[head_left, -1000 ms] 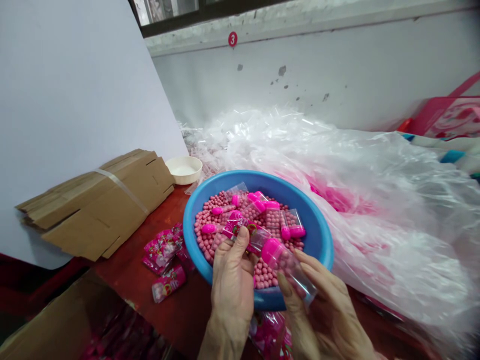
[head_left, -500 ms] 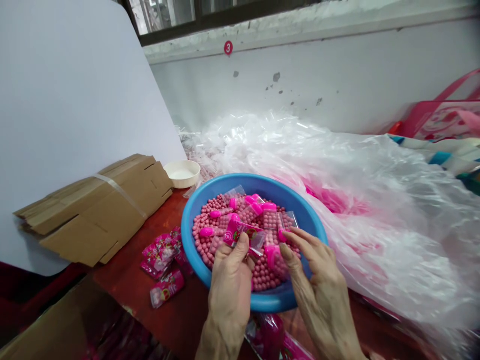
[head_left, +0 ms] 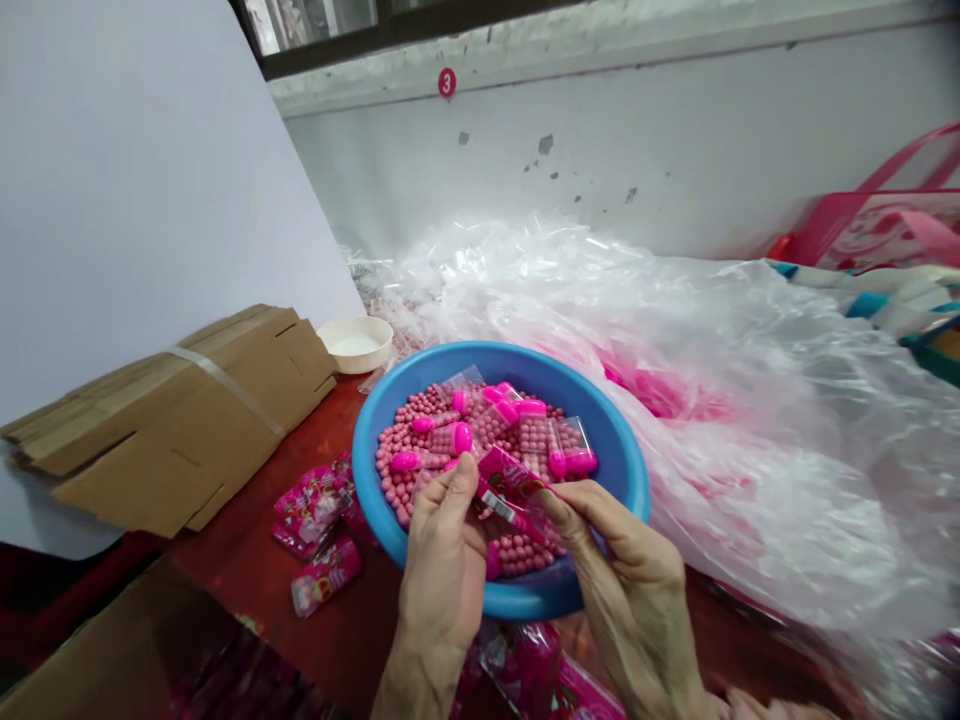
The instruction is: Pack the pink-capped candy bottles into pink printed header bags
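Observation:
A blue basin [head_left: 611, 430] holds many small pink balls [head_left: 405, 420] and several clear containers with bright pink caps [head_left: 581, 460]. Over its near part, a printed pink packet [head_left: 510, 485] is between my hands. The thumb and fingers of my right hand [head_left: 630, 570] pinch the packet's right end. At its left end is my left hand [head_left: 442, 560], thumb up and fingers curled; its fingertips are partly hidden, and it touches or nearly touches the packet.
Printed pink packets [head_left: 319, 520] lie left of the basin on the red table [head_left: 255, 560]. Flattened cardboard boxes [head_left: 180, 430] and a white bowl [head_left: 356, 345] are further left. Clear plastic bags [head_left: 712, 350] spread behind and to the right. More pink packages [head_left: 540, 670] sit in front.
The packet has turned and shifted right, away from my left thumb. My right hand has moved left and closed on its right end. The view has shifted slightly.

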{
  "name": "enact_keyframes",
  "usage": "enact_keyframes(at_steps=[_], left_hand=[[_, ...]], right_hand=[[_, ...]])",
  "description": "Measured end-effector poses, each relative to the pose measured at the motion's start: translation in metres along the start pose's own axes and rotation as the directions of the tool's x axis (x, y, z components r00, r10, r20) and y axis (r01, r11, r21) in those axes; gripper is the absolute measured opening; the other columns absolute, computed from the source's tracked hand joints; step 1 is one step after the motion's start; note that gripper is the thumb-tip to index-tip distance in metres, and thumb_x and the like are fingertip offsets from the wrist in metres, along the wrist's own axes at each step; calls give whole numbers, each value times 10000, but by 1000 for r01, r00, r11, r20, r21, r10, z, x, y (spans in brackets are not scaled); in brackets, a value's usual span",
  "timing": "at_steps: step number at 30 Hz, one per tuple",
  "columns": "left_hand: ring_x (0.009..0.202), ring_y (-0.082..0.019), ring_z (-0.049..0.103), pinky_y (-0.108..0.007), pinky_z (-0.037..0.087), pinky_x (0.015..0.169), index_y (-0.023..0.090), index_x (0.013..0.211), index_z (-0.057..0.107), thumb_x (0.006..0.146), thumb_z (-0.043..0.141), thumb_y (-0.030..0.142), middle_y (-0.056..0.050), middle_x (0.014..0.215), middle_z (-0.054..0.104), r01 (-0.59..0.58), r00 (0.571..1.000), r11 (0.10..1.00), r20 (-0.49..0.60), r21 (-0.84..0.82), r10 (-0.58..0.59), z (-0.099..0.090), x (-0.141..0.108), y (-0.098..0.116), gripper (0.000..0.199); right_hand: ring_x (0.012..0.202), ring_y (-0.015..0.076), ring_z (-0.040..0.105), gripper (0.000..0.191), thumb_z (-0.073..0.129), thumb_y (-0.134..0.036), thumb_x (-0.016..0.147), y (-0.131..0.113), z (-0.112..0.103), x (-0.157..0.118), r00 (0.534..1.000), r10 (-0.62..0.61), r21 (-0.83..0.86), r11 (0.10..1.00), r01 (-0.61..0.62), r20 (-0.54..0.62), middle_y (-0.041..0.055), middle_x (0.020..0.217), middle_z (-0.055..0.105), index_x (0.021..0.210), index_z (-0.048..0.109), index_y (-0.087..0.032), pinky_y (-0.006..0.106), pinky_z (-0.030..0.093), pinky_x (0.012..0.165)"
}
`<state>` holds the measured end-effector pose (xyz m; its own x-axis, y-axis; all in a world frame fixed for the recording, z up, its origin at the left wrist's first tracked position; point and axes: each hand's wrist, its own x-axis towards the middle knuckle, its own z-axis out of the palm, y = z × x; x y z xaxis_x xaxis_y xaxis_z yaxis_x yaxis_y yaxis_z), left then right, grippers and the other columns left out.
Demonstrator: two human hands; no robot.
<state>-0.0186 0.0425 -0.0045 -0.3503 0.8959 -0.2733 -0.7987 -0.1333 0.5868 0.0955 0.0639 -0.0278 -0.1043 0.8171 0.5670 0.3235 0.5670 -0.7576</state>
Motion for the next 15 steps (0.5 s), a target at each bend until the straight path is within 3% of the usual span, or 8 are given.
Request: enact_keyframes(at_steps=[9, 15], left_hand=[[451, -102, 576, -217, 535, 504, 105, 610, 721, 730, 669, 163, -24, 526, 654, 117, 969, 959, 181, 260, -168, -10, -2, 12, 143], [478, -95, 573, -204, 505, 490, 167, 685, 749, 735, 679, 172, 12, 534, 612, 40, 976, 929, 187, 368, -116, -19, -5, 10, 87]], right_hand=[[560, 118, 560, 198, 519, -292, 877, 2, -19, 1, 996, 73, -33, 997, -72, 53, -23, 652, 591, 719, 603, -207, 181, 448, 509], [536, 105, 551, 215, 527, -304, 875, 4, -21, 0, 990, 103, -41, 994, -100, 97, -31, 629, 590, 695, 588, -205, 160, 444, 492]])
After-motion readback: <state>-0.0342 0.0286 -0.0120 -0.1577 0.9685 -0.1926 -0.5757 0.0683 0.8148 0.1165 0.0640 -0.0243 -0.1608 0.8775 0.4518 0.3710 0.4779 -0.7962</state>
